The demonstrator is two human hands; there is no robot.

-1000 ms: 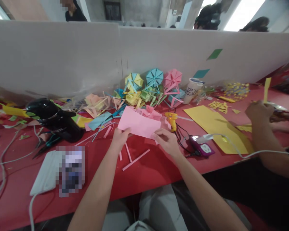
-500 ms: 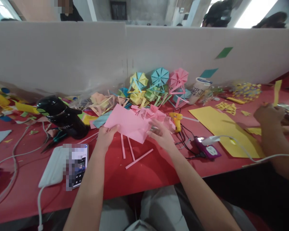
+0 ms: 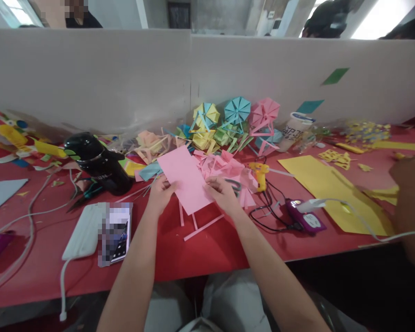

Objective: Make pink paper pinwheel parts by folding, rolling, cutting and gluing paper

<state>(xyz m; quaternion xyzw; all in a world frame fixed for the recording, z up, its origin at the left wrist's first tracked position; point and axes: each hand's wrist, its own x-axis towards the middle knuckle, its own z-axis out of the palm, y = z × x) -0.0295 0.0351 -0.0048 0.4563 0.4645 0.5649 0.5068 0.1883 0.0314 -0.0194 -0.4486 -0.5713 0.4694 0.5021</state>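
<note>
Between my two hands a sheet of pink paper (image 3: 186, 177) is held up, tilted over the red table. My left hand (image 3: 162, 192) pinches its left edge, thumb on top. At the right edge my right hand (image 3: 221, 192) grips it with thumb and curled fingers. Below the sheet lie several narrow pink paper strips (image 3: 204, 228). Behind it is a heap of folded pink paper pieces (image 3: 224, 165). Just beyond my right hand, the grey handles of what look like scissors (image 3: 235, 186) show in part.
Folded paper wheels (image 3: 237, 109) stand at the back by a white partition (image 3: 124, 74). Left are a black bottle (image 3: 105, 168), a power bank (image 3: 85, 233) and a phone (image 3: 119, 230). Right are a yellow glue gun (image 3: 260, 174), purple power strip (image 3: 307, 219), yellow sheet (image 3: 332, 193) and another person's arm (image 3: 411, 203).
The pink sheet has turned to stand more upright lengthwise. My right hand has closed from spread fingers onto its right edge. The neighbour's hand has moved right, and the view has shifted slightly.
</note>
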